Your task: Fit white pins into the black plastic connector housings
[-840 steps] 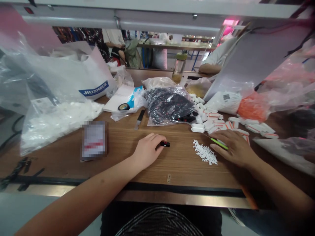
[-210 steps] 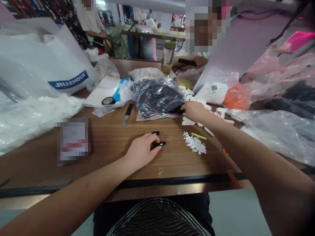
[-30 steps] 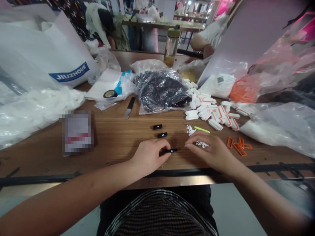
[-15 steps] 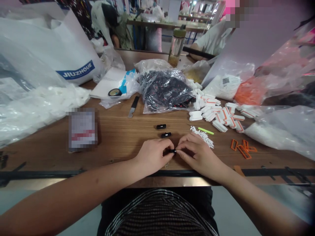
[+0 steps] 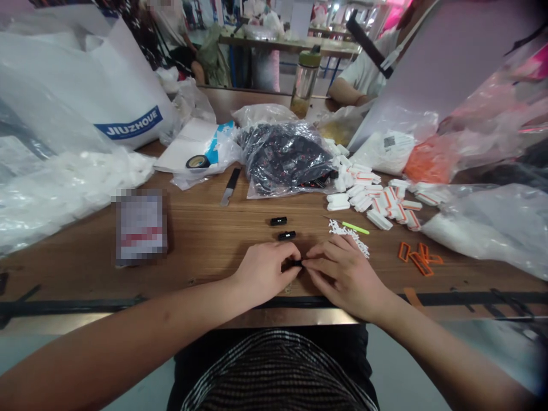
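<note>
Close to the table's front edge, my left hand (image 5: pixel 269 268) pinches a small black plastic piece (image 5: pixel 295 263) between thumb and fingers. The fingers hide much of the piece. My right hand (image 5: pixel 345 274) meets its right end with thumb and fingertips pressed together; whatever they pinch is too small to make out. Just beyond my hands lie two similar black pieces (image 5: pixel 286 235) with small white marks on them. Small white plastic parts (image 5: pixel 349 234) are heaped past my right fingers, beside a yellow-green thin-tipped tool (image 5: pixel 355 228).
Orange rectangular frames (image 5: pixel 417 260) lie to the right, with white-and-orange pieces (image 5: pixel 385 202) piled behind. A knife-like blade (image 5: pixel 231 187) sits near a bag of black parts (image 5: pixel 286 157). Left are a box (image 5: pixel 141 228) and large bags (image 5: pixel 128 85). A bottle (image 5: pixel 305 83) and a co-worker's arm (image 5: pixel 349 91) are beyond.
My right fingertips have shifted slightly and now sit straighter against the black piece, still in my left hand. At the back, a co-worker's arm and a dark bar have moved.
</note>
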Action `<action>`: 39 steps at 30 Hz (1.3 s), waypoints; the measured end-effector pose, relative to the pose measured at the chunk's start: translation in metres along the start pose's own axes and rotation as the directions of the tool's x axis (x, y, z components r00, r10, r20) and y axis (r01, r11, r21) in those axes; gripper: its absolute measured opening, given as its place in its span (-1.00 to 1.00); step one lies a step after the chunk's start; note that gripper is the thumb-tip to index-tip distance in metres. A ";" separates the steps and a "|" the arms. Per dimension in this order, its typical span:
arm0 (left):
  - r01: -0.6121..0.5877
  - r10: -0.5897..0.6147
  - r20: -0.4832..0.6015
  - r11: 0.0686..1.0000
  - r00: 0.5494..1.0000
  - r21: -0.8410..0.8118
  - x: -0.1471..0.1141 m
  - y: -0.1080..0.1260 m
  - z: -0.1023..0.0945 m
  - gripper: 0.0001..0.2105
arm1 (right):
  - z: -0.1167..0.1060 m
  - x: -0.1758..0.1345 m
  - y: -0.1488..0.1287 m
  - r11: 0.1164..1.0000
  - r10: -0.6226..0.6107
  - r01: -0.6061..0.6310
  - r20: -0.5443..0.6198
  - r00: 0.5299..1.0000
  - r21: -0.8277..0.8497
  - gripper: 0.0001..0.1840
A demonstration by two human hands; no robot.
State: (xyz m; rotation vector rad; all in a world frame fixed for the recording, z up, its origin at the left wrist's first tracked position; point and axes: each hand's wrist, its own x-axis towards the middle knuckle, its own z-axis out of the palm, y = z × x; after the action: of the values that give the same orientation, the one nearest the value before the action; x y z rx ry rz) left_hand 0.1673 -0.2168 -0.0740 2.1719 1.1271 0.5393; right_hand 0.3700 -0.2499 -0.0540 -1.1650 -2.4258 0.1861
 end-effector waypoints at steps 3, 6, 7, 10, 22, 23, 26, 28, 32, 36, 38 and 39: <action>-0.003 0.003 -0.010 1.000 1.000 0.006 -0.001 -0.002 0.001 -0.93 | -0.011 -0.005 0.020 0.996 0.068 -0.063 -0.083 0.994 0.062 -0.77; 0.000 0.000 -0.009 1.000 1.000 0.009 -0.001 -0.002 0.002 -0.92 | -0.030 -0.016 0.061 0.966 0.246 -0.256 -0.185 0.952 -0.030 -0.81; 0.001 -0.001 -0.007 1.000 1.000 0.009 -0.001 -0.002 0.002 -0.92 | -0.037 -0.021 0.076 0.943 0.303 -0.318 -0.138 0.943 -0.102 -0.81; 0.009 -0.009 -0.005 1.000 1.000 0.015 0.000 -0.002 0.002 -0.93 | -0.048 -0.030 0.114 0.891 0.392 -0.380 -0.003 0.920 -0.248 -0.79; 0.014 -0.013 -0.010 1.000 1.000 0.015 0.000 -0.001 0.000 -0.92 | -0.056 -0.024 0.131 0.788 0.592 -0.571 0.028 0.806 -0.231 -0.80; 0.014 -0.014 -0.010 1.000 1.000 0.013 0.000 0.000 0.000 -0.92 | -0.060 -0.023 0.130 0.786 0.594 -0.575 0.020 0.804 -0.227 -0.78; 0.023 -0.023 0.001 1.000 1.000 0.010 0.000 0.000 0.001 -0.92 | -0.064 -0.021 0.128 0.832 0.542 -0.519 0.084 0.836 -0.197 -0.74; 0.028 -0.029 0.004 1.000 1.000 0.012 0.000 0.000 0.001 -0.92 | -0.059 -0.020 0.128 0.876 0.473 -0.442 0.169 0.865 -0.191 -0.71; 0.021 -0.021 -0.005 1.000 1.000 0.018 0.000 -0.002 0.002 -0.91 | -0.044 -0.019 0.133 0.896 0.425 -0.374 0.216 0.879 -0.241 -0.80; 0.017 -0.017 -0.007 1.000 1.000 0.019 -0.001 -0.002 0.002 -0.91 | -0.052 -0.018 0.135 0.856 0.510 -0.480 0.168 0.843 -0.191 -0.83; 0.013 -0.012 -0.016 1.000 1.000 0.023 -0.001 -0.002 0.002 -0.92 | -0.069 -0.020 0.137 0.834 0.550 -0.535 0.142 0.823 -0.134 -0.77; 0.008 -0.007 -0.019 1.000 1.000 0.025 -0.001 -0.002 0.002 -0.92 | -0.078 -0.021 0.139 0.823 0.567 -0.557 0.113 0.816 -0.112 -0.76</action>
State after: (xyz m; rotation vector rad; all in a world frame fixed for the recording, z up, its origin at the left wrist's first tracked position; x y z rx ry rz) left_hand 0.1672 -0.2174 -0.0768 2.1871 1.1574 0.5462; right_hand 0.5144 -0.1829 -0.0328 -1.9470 -2.1396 0.3716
